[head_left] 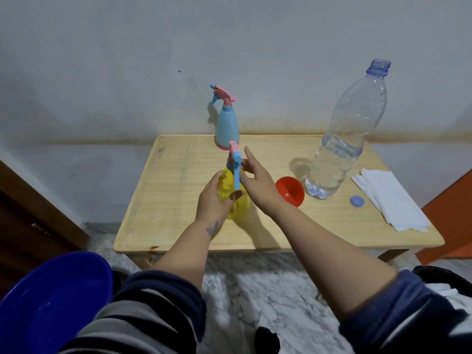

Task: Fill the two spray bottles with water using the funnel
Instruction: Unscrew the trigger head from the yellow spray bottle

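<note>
A yellow spray bottle [231,185] stands in the middle of the wooden table [173,180], with its pink and blue spray head [235,162] on top. My left hand [214,200] is wrapped around the yellow body. My right hand [258,180] touches the neck just under the spray head, index finger stretched out. A light blue spray bottle [226,126] with a pink head stands at the table's back edge. A red funnel [291,191] lies on its side to the right. A big clear water bottle [342,146], uncapped and about half full, stands beyond the funnel.
A blue bottle cap [357,200] lies beside a stack of white paper napkins [390,200] at the table's right. A dark blue basin [51,300] sits at the lower left by my lap. An orange object [452,221] stands to the right of the table.
</note>
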### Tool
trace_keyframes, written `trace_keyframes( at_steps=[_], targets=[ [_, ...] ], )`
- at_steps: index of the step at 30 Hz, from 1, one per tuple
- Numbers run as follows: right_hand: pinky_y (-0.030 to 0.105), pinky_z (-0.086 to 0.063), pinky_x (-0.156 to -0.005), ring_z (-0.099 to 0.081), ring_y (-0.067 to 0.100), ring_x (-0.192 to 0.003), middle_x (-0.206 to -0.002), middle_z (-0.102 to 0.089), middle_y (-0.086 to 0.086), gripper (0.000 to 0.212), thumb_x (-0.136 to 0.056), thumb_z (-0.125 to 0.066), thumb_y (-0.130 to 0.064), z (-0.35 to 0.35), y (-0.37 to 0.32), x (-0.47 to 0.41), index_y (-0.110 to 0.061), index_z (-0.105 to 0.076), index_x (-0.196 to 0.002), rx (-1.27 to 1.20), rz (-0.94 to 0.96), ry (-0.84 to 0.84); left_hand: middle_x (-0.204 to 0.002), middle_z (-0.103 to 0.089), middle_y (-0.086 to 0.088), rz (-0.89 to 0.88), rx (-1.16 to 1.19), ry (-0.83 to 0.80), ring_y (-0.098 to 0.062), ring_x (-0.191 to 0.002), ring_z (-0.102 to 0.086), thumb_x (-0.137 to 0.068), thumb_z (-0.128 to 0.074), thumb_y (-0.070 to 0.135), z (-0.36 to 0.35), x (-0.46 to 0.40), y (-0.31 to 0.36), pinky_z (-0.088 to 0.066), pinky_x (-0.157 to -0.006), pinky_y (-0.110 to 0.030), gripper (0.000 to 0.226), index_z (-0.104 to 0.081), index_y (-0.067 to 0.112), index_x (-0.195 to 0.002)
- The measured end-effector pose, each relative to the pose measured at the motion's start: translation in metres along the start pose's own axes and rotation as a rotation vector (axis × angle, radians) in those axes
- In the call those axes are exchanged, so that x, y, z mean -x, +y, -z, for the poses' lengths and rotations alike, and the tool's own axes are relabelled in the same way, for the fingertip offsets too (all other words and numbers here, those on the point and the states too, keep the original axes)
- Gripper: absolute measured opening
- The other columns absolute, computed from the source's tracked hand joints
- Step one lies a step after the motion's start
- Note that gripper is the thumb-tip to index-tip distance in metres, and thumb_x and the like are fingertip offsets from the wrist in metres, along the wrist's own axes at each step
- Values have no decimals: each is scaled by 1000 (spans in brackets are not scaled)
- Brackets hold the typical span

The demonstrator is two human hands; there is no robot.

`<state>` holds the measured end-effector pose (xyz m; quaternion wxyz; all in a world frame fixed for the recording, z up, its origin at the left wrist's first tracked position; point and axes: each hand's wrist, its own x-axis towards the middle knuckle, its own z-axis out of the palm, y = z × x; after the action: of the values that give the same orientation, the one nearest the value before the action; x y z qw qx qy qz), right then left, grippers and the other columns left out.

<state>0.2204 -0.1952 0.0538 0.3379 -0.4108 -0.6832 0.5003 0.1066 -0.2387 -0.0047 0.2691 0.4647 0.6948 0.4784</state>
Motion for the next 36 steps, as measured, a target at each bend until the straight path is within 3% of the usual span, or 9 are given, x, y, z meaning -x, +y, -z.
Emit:
trace_keyframes(
  at_steps=[2,6,9,13,15,19,25,32,36],
  targets=[
    [27,-44,-94,-51,4,-110,-115,-55,-11,61,-86,-68,-31,-2,-1,-1,-26,-36,-137,-26,-9,97,-130,-57,8,0,-8,0,-13,-117,-53,-82,-74,27,-1,0,1,-43,-88,-25,61,-46,30,-137],
    [27,-46,-77,-54,8,-91,-91,-54,-14,39,-77,-77,-32,-13,-4,-9,-19,-47,-98,65,9,208,-128,-58,5,15,-28,3,-17,-116,-55,-83,-72,26,0,-2,-1,-43,-88,-25,61,-46,28,-138],
    [26,-47,-88,-56,10,-102,-108,-62,-8,24,-89,-64,-27,-9,-3,-7,-16,-58,-110,48,39,158,-128,-57,10,0,-7,-12,-13,-117,-53,-82,-74,27,2,-2,-1,-43,-90,-26,61,-47,29,-136],
    [26,-42,-97,-49,5,-117,-131,-54,-5,54,-92,-60,-28,-2,-1,0,-23,-40,-142,34,-2,48,-132,-57,7,-8,-12,-12,-14,-121,-52,-80,-76,30,1,-3,-2,-44,-95,-28,64,-46,30,-137],
    [27,-47,-90,-52,6,-109,-121,-54,-8,59,-84,-70,-32,-6,-3,-3,-23,-40,-134,21,-23,127,-134,-56,6,-3,-28,-14,-16,-123,-51,-81,-75,28,1,-4,-3,-44,-97,-28,65,-44,30,-139],
    [27,-49,-77,-58,12,-94,-100,-59,-9,34,-76,-78,-32,-14,-7,-13,-20,-53,-95,90,0,244,-133,-55,8,5,-31,-17,-16,-121,-52,-83,-73,27,3,-4,-2,-45,-97,-30,67,-42,27,-142],
    [27,-46,-95,-59,11,-111,-116,-67,-1,33,-86,-69,-31,6,-16,-11,-18,-66,-116,10,56,146,-123,-61,8,-25,0,-35,-14,-114,-56,-81,-75,30,5,-2,-1,-44,-89,-25,57,-50,30,-132],
    [20,-54,-86,-66,15,-106,-107,-72,3,25,-84,-69,-8,30,-65,-27,-11,-70,-109,-158,92,153,-131,-57,4,-18,-47,-60,-16,-120,-51,-83,-74,32,8,-1,1,-38,-93,-25,61,-45,28,-137],
    [7,-51,-71,-66,9,-97,-103,-71,3,29,-84,-71,-13,46,-94,-36,-7,-69,-113,-218,144,203,-132,-56,5,-21,-64,-65,-17,-123,-51,-82,-74,35,9,-1,2,-41,-98,-28,66,-44,27,-140]
  ],
)
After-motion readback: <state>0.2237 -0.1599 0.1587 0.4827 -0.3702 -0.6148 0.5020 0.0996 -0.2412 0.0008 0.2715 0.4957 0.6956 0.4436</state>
